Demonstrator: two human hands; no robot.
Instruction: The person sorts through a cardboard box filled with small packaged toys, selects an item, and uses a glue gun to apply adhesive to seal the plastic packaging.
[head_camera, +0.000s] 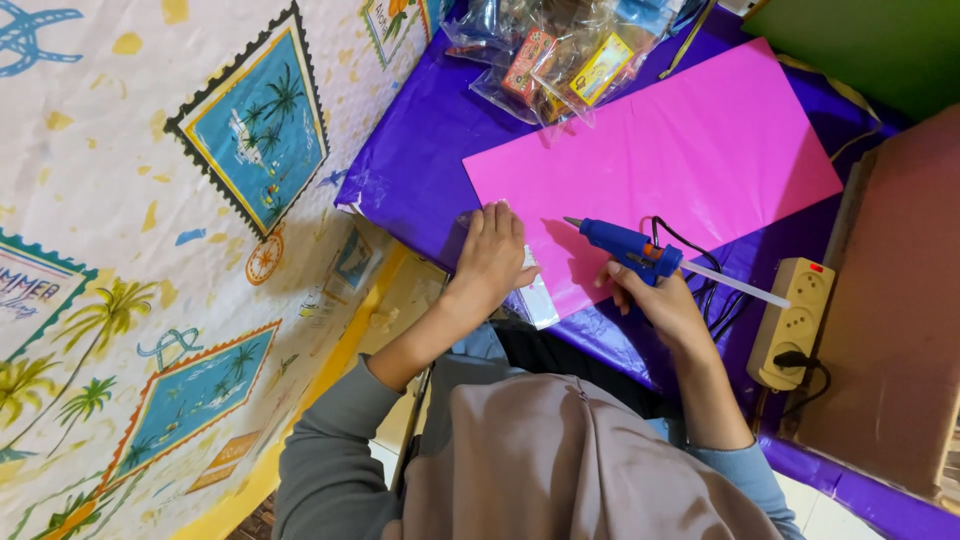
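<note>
My right hand (665, 305) grips a blue glue gun (628, 246) with an orange trigger, its nozzle pointing left over a large pink paper sheet (680, 150). A pale glue stick (735, 285) sticks out of the gun's back. My left hand (490, 255) presses flat, fingers together, on the pink sheet's near left corner, over a small clear plastic piece (535, 300). The sheet lies on a purple-covered table (410, 150).
A beige power strip (795, 320) with a black cord plugged in lies right of my right hand, beside a brown cardboard box (895, 300). Clear plastic bags of small packets (560, 55) sit at the table's far edge. A patterned cloth (150, 250) covers the left.
</note>
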